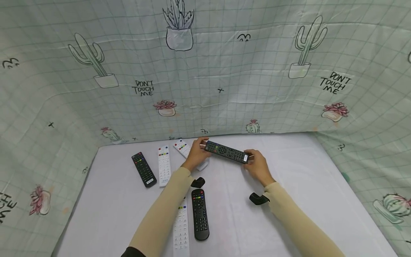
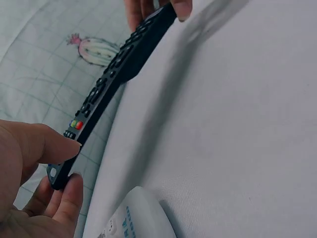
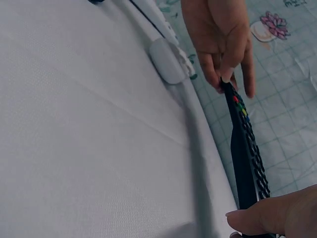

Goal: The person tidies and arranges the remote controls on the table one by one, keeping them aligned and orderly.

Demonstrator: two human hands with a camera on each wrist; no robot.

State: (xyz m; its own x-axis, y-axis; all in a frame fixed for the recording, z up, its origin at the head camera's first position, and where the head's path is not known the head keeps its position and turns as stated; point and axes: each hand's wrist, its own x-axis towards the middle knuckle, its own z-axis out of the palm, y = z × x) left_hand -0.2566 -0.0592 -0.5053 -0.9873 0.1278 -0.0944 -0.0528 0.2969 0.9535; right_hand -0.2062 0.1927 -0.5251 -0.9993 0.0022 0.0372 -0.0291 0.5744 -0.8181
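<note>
I had the white table [image 1: 289, 200] filling the head view, with the cactus-print cloth [image 1: 224, 71] hung up behind it and down both sides. Over the far middle of that table, both hands held one black remote [image 1: 226, 152] up off the surface, lying crosswise with its button face turned upward. It was a long, slim, dark bar: rows of small dark keys ran down its length, a round pad sat toward the left half, a few coloured keys in red, green and yellow showed near the left end, and a pale patch marked the right end. From the wrist views I saw it edge-on, thin, casting a soft shadow on the cloth below.

My left hand [image 1: 196, 154] pinched the left end, thumb on top and fingers curled under. My right hand [image 1: 257, 166] gripped the right end, thumb pressed on the face; how its fingers lay underneath I could not tell.

Just under the left hand lay a white remote [image 1: 185, 149], partly covered. Further left were another white remote [image 1: 164, 165] and a black remote at the left [image 1: 143, 169], side by side. Nearer me, a black remote [image 1: 200, 214] lay beside a white one [image 1: 181, 228], half hidden by my left sleeve [image 1: 160, 214].
</note>
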